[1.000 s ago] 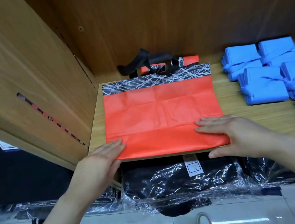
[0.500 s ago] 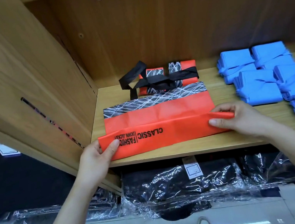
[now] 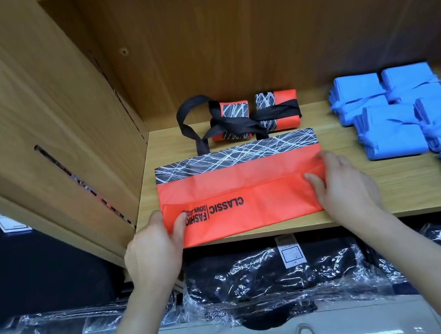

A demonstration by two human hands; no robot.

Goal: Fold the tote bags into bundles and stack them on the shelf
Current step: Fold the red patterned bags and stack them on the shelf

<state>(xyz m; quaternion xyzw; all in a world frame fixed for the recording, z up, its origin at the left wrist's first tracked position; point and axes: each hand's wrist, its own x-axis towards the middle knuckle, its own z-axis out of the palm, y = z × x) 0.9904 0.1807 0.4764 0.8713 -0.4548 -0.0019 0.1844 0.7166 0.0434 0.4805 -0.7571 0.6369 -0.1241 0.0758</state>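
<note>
The orange tote bag [image 3: 239,175] lies flat on the shelf [image 3: 393,196], its near edge along the shelf's front lip and its patterned black band toward the shelf's back. The bottom strip is turned up over the body, so the printed lettering faces upward (it reads upside down from here). This looks like the first fold of a bundle, and each hand takes one end of the strip so the crease runs straight along the shelf's front.

The left hand [image 3: 154,250] grips the strip's left end at the shelf's front-left corner. Its thumb [image 3: 180,224] presses on top beside the lettering, and the other fingers go under the cloth, hidden. The right hand [image 3: 345,189] pinches the strip's right end, with the thumb laid on the folded layer and the curled fingers [image 3: 325,156] reaching over its upper edge onto the bag's body.

At the shelf's back sit two tied orange bundles [image 3: 254,116], bound with their black handles [image 3: 191,122], the likely model for this one. Blue bundles [image 3: 392,120] are stacked on the shelf's right part. Plastic-wrapped black packs [image 3: 269,275] lie below the shelf.
</note>
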